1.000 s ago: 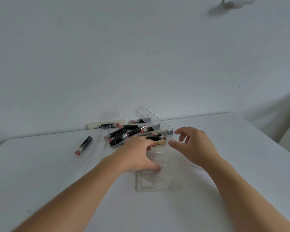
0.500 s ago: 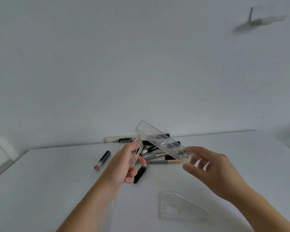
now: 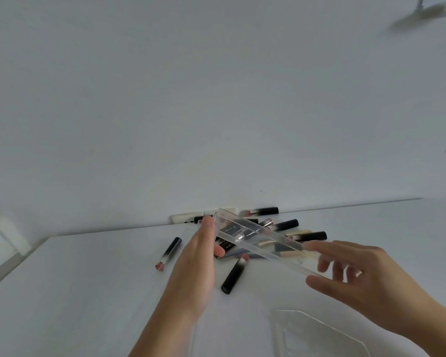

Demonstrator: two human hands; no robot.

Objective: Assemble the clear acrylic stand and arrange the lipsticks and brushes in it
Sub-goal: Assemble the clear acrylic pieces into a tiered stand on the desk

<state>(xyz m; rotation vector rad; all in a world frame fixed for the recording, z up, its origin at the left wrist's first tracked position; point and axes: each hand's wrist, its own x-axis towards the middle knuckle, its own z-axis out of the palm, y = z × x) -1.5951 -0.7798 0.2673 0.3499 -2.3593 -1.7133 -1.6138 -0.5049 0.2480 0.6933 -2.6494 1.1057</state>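
Clear tray (image 3: 263, 240) now lifted off tabletop (image 3: 75, 292), gripped at its ends by left hand (image 3: 198, 258) and right hand (image 3: 366, 274). Side panel (image 3: 319, 333) left flat; lipsticks (image 3: 289, 225) loose. Assembly barely started.

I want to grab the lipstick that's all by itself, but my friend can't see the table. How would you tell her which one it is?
Start at the white table and find the pile of lipsticks and brushes by the far wall. Look to the left of the left hand. The lone lipstick lies there apart from the pile, black with its pink tip pointing toward the near edge.
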